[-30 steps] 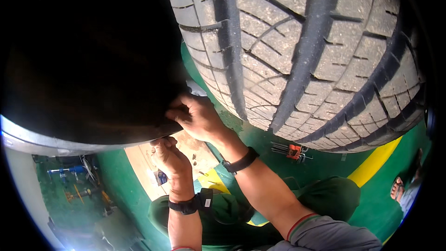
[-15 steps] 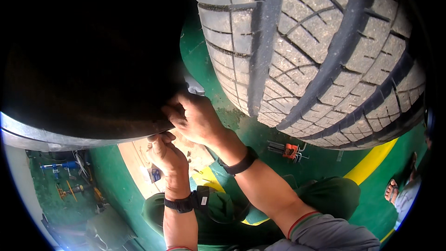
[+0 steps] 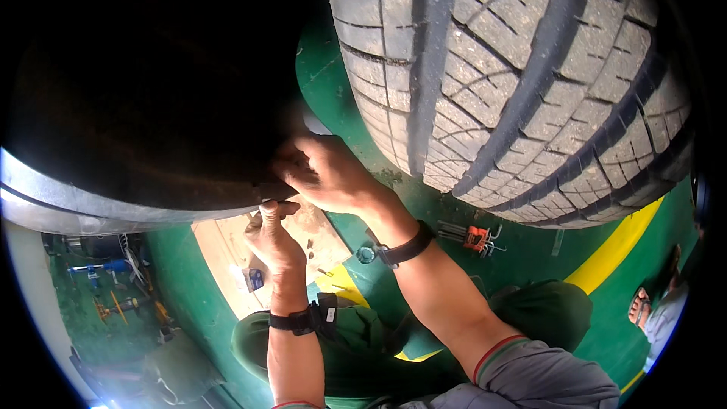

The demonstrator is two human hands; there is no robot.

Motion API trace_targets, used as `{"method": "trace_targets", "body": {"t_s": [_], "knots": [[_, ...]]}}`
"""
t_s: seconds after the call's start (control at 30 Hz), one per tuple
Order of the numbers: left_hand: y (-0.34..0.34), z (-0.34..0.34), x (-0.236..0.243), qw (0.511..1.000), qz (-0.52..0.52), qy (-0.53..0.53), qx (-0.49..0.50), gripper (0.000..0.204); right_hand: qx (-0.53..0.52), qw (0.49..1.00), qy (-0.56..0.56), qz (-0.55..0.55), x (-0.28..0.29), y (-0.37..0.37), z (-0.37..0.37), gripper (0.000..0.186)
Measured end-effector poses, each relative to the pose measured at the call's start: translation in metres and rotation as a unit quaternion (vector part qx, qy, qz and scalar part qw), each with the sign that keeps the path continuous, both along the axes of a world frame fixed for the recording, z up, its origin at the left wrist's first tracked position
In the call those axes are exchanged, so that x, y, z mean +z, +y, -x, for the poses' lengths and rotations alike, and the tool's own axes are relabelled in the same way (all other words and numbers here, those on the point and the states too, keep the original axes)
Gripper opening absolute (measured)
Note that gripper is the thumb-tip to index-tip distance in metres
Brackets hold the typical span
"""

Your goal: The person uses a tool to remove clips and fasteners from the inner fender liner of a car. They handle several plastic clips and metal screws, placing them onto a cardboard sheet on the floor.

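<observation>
As you work beside a worn, grey-black rubber tyre with deep tread grooves (image 3: 485,98), your two hands come together at the lower edge of a dark, curved panel with a silver-grey outer rim (image 3: 98,213), at upper left, green painted floor (image 3: 322,68) showing between panel and tyre. Your left hand (image 3: 274,241) points up from below, thumb and forefinger drawn together at the edge; your right hand (image 3: 324,174), just beside it, curls its fingers inward, their tips lost in shadow. Whether either grips the edge or some small part, you cannot tell from here. The spot seems to call for light fingertips: steady the edge with the left, feel along it with the right, and bring in more light. Forcing it could bend the edge or nip a finger. Silver hex keys in an orange-red holder (image 3: 477,238) lie on the floor beyond your right forearm.
</observation>
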State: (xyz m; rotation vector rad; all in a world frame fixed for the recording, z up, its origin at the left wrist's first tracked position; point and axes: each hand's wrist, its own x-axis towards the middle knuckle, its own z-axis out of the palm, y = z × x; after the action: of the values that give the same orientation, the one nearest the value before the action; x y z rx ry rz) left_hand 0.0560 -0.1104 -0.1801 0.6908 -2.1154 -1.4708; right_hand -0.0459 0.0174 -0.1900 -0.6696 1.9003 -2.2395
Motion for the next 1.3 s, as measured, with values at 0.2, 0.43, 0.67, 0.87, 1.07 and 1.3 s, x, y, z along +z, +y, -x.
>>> {"method": "trace_targets", "body": {"t_s": [0.2, 0.43, 0.67, 0.87, 1.07, 1.3], "knots": [[0.007, 0.004, -0.008, 0.997, 0.002, 0.080, 0.009, 0.058, -0.052, 0.991, 0.077, -0.097, 0.019, 0.002, -0.006, 0.015], [0.000, 0.004, -0.010, 0.995, -0.004, 0.096, 0.006, 0.058, -0.117, 0.990, 0.078, 0.017, 0.006, -0.013, -0.015, 0.016], [0.005, 0.002, -0.006, 0.996, -0.028, 0.083, -0.001, 0.055, -0.067, 0.997, 0.043, -0.002, 0.013, -0.005, -0.006, 0.015], [0.005, 0.003, -0.008, 0.996, -0.030, 0.081, -0.004, 0.057, -0.051, 0.997, 0.042, -0.025, 0.001, -0.007, -0.003, 0.008], [-0.003, 0.002, -0.010, 0.996, -0.032, 0.079, -0.014, 0.057, -0.070, 0.996, 0.046, -0.005, 0.002, -0.011, -0.005, 0.010], [0.002, 0.001, -0.008, 0.996, -0.059, 0.070, -0.016, 0.054, -0.032, 0.999, 0.015, 0.015, -0.001, -0.009, -0.005, 0.013]]}}
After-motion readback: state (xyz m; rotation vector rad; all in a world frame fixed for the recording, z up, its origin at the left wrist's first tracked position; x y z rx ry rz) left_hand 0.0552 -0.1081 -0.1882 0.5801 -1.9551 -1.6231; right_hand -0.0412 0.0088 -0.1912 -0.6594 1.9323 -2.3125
